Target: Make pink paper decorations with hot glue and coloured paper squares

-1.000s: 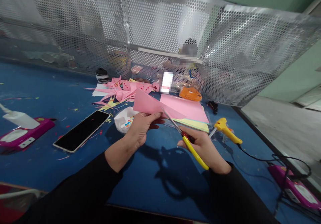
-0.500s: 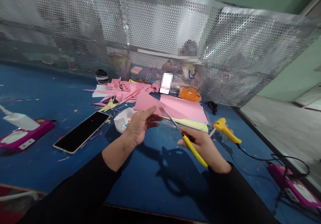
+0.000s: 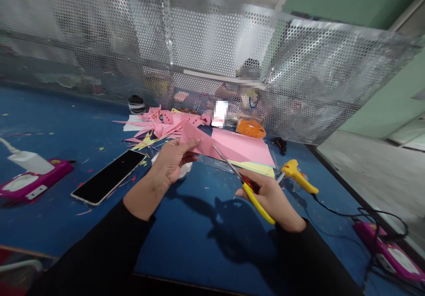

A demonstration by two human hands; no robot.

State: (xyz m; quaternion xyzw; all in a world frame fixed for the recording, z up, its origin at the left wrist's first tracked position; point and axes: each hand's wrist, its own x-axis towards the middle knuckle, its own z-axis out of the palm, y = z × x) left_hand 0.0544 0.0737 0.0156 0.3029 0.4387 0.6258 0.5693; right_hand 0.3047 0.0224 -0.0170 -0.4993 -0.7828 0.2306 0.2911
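Observation:
A piece of pink paper [image 3: 204,143] is pinched between the thumb and fingers of my left hand [image 3: 172,159]. My right hand [image 3: 265,194] grips scissors [image 3: 254,198] with yellow and red handles. The scissors' blades point up and left, their tips at the right part of the pink paper. Behind them lies a stack of pink sheets [image 3: 244,144], with yellow sheets [image 3: 255,167] showing under its front edge. A white round object [image 3: 186,170] lies partly hidden behind my left hand.
Pink paper scraps [image 3: 169,121] heap at the back left. A black phone [image 3: 109,176] and a purple power strip [image 3: 25,187] lie left. On the right are a yellow glue gun [image 3: 299,176], its cable and another purple strip [image 3: 392,251]. A perforated metal screen [image 3: 212,35] closes the back.
My left hand has shifted left, away from the scissors, still holding the pink paper. The hand now covers more of the white object. My right hand has barely moved.

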